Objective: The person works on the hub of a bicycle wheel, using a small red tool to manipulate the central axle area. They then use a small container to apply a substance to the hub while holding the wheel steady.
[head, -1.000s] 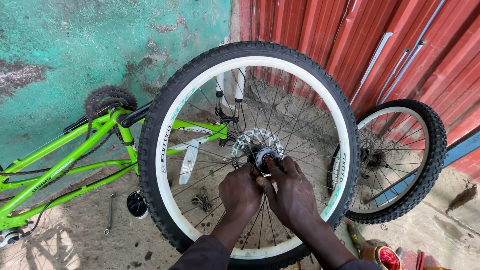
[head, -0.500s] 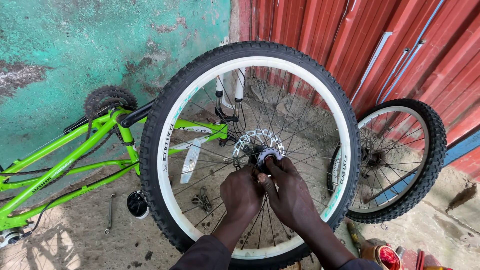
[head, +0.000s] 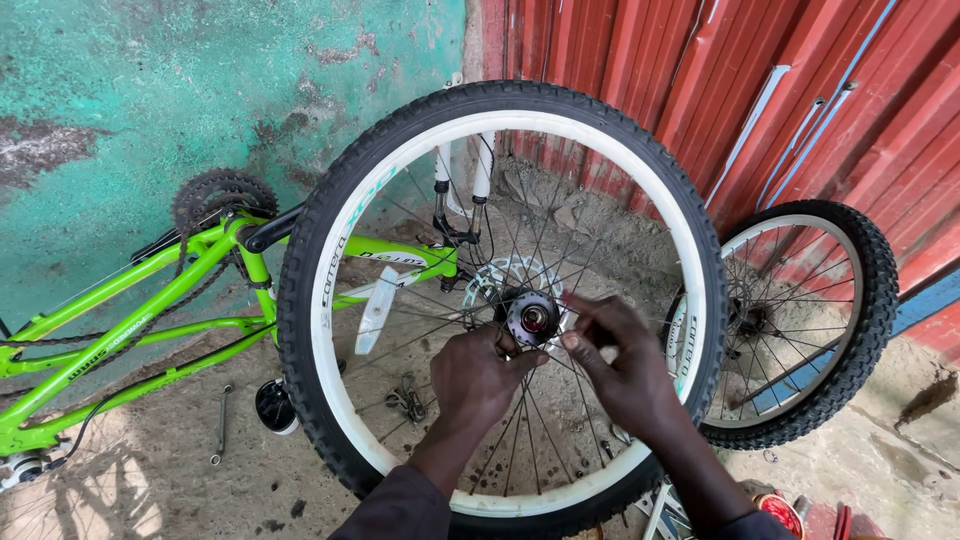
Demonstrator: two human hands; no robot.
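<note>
While both hands sit right at the hub [head: 531,318], the grip is pretty fiddly to read: the left hand [head: 478,378] is curled just below and left of the hub with its fingertips touching the hub's edge, and the right hand [head: 622,368] is just right of it, thumb and forefinger pinched nearly closed on something pale and tiny that I can't make out. Neither hand wraps around the hub itself, they only work at its rim.

That hub is the middle of a wheel [head: 500,300] with a white rim and black knobby tire, standing upright and facing the camera, spokes fanning out around the hands. A toothed disc [head: 490,280] peeks out just behind the hub on its left.

Further left of the hub lies a bright green bike frame [head: 140,310], its cranks and chainring up against a flaky teal wall [head: 150,90]. Right of the hub a second, smaller wheel [head: 810,320] leans on a red corrugated metal wall [head: 700,80]. Ground is dusty bare concrete [head: 150,470], with a spanner [head: 220,425] lying down-left of the hub.

Wheel's bottom edge is cut off by the frame, and some red thing at the lower right corner is too cropped to tell.
</note>
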